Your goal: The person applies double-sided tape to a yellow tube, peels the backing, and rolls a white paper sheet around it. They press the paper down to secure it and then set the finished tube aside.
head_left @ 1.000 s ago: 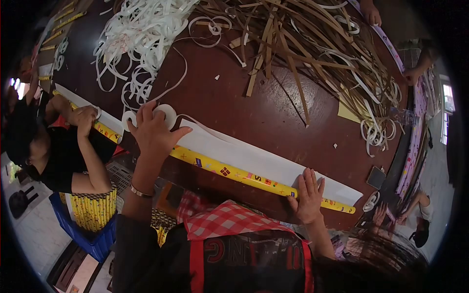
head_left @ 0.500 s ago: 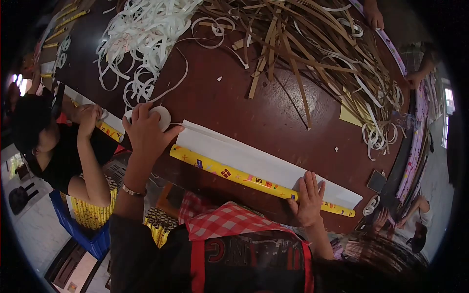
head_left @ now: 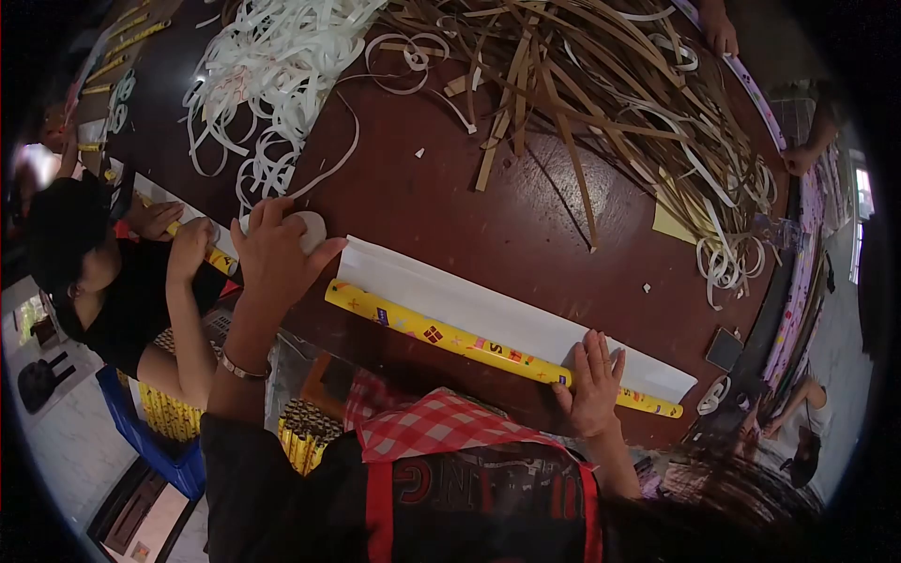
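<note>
A yellow patterned paper roll [head_left: 432, 333] lies along the table's near edge, with a white strip of its unrolled sheet [head_left: 469, 305] spread flat behind it. My right hand [head_left: 593, 383] rests with fingers outstretched on the roll and sheet near their right end. At the left end my left hand [head_left: 283, 251] is spread open, its thumb tip close to the sheet's corner. A white tape roll [head_left: 313, 231] lies right at this hand, partly covered by its fingers.
White strips [head_left: 282, 66] and brown strips [head_left: 563, 75] are heaped at the back. On the left, a co-worker [head_left: 103, 272] handles another yellow roll [head_left: 221, 260] above a blue crate [head_left: 174, 450] of rolls. Other people's hands [head_left: 721, 36] are at the right edge.
My left hand has shifted slightly left, while my right hand stays on the roll. The co-worker's hands on the left have moved along their yellow roll.
</note>
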The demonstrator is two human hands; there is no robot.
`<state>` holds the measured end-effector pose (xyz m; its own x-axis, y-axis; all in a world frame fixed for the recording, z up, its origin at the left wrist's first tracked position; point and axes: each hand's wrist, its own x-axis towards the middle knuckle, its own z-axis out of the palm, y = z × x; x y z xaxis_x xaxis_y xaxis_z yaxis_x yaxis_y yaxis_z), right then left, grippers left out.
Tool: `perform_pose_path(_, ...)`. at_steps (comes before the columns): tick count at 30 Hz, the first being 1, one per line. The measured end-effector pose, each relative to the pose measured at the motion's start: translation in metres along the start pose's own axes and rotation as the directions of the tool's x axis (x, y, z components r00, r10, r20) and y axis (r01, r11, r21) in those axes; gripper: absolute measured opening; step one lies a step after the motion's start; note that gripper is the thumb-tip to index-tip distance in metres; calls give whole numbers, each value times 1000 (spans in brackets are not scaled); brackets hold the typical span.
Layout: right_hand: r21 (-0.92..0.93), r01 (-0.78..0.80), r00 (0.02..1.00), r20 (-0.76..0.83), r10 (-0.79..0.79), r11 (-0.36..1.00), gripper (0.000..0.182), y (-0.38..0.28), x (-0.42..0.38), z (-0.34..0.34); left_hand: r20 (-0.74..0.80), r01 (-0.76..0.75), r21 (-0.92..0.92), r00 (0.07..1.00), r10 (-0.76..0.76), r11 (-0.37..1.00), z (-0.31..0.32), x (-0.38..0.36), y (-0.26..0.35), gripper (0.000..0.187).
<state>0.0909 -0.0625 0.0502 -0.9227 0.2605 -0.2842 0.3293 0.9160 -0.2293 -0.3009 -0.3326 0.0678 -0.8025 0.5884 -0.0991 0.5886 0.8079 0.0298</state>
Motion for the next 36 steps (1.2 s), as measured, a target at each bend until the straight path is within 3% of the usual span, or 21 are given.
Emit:
perform_pose_path(8, 7, -2, 1000, -4, 2, 1000, 68, 0, 0, 0, -82, 18, 107, 997, -9, 994, 1, 4, 7, 48)
perform_pose_path(15, -4, -19, 1000, 3, 19, 1000, 68, -1, 0, 0, -38, 34, 124, 999, -29, 992, 0, 4, 6, 45)
perform_pose_path(24, -4, -5, 1000, -11, 5, 1000, 68, -1, 0, 0, 15, 83, -39, 997, -82, 996, 0, 10, -4, 44)
perform_pose_path(27, 11, -23, 1000, 14, 23, 1000, 68, -2, 1, -2, -16, 68, 1, 998, -68, 998, -8, 12, 1, 42)
perform_pose_path(29, 10, -18, 1000, 8, 18, 1000, 68, -2, 1, -2, -175, -48, 29, 983, 53, 998, -15, 13, 5, 37)
perform_pose_path(32, 17, -16, 1000, 9, 16, 1000, 68, -2, 1, -3, -84, -64, -139, 995, 52, 988, -29, 17, 8, 32)
perform_pose_path(36, 29, -13, 1000, 9, 13, 999, 68, -2, 1, -4, -7, -103, -163, 995, 104, 981, -32, 12, 1, 31)
